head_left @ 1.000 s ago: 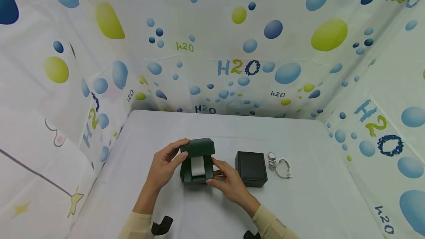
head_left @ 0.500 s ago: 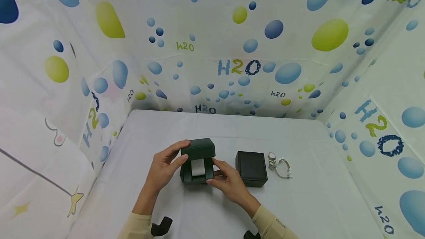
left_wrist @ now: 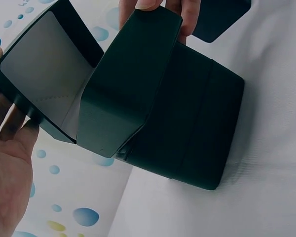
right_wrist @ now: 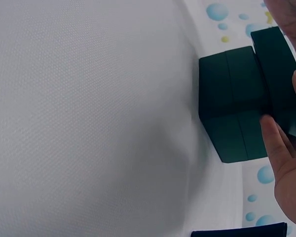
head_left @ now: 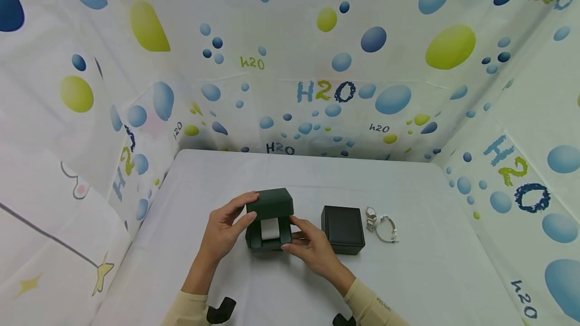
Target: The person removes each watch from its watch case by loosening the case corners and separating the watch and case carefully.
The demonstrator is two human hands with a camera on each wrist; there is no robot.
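Observation:
A dark green watch box stands with its hinged lid [head_left: 270, 203] raised over the base [left_wrist: 202, 108]. Inside sits a pale cushion [head_left: 270, 229], partly covered from above by the lid. My left hand [head_left: 222, 228] grips the lid at its left edge, thumb in front and fingers behind. On the other side my right hand [head_left: 317, 251] holds the right wall of the box between thumb and fingers. The left wrist view shows the lid's pale lining [left_wrist: 42, 69] tilted well away from the base.
A closed black box [head_left: 343, 230] lies right of the right hand. Beside it are silvery metal pieces with a curved band [head_left: 385, 230], like a wristwatch. The white table [head_left: 217, 175] ends at a hanging sheet printed with bubbles [head_left: 290, 64].
The lid has tipped slightly down and forward, covering a little more of the pale cushion. Both hands keep nearly the same places; the black box and metal pieces stay put.

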